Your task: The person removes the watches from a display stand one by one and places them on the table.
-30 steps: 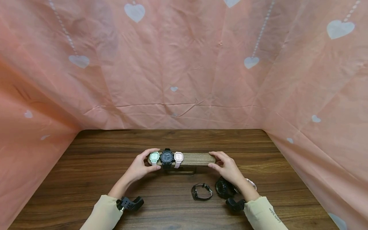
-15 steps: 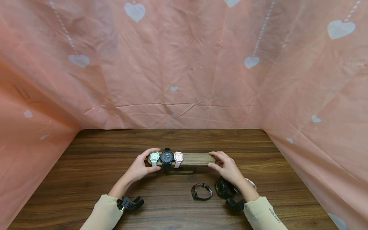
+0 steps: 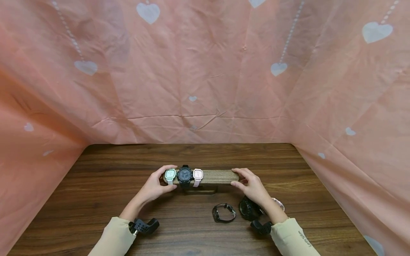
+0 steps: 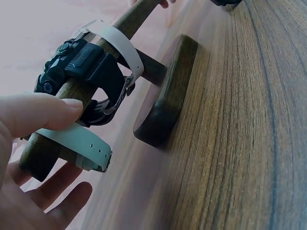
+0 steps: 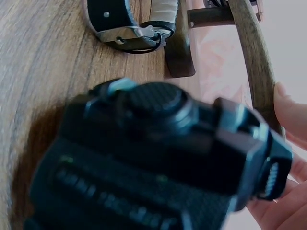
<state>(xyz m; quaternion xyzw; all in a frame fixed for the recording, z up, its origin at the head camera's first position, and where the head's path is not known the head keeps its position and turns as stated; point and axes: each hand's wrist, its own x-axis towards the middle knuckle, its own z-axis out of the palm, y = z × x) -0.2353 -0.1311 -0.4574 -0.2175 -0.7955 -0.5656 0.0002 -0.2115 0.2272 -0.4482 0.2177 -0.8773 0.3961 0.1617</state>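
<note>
A wooden watch stand (image 3: pixel 221 176) has a long horizontal bar raised on a post above a looped base (image 4: pixel 175 88). Three watches are fastened round the bar's left half: a mint-green one (image 3: pixel 170 174) at the end, a chunky black one (image 3: pixel 184 175), and a pale pink one (image 3: pixel 198 174). My left hand (image 3: pixel 153 186) grips the left end, its thumb on the bar beside the mint strap (image 4: pixel 84 143). At the opposite end, my right hand (image 3: pixel 254 186) holds the bare wood between thumb and fingers.
In front of the stand lies a slim black watch (image 3: pixel 224 213), its strap looped. A bulky black watch (image 3: pixel 249 209) sits by the right forearm, looming large and blurred in the right wrist view. Behind that forearm, a pale watch (image 3: pixel 278 203) is partly hidden. Pink curtains (image 3: pixel 205 71) enclose the table (image 3: pixel 179 231).
</note>
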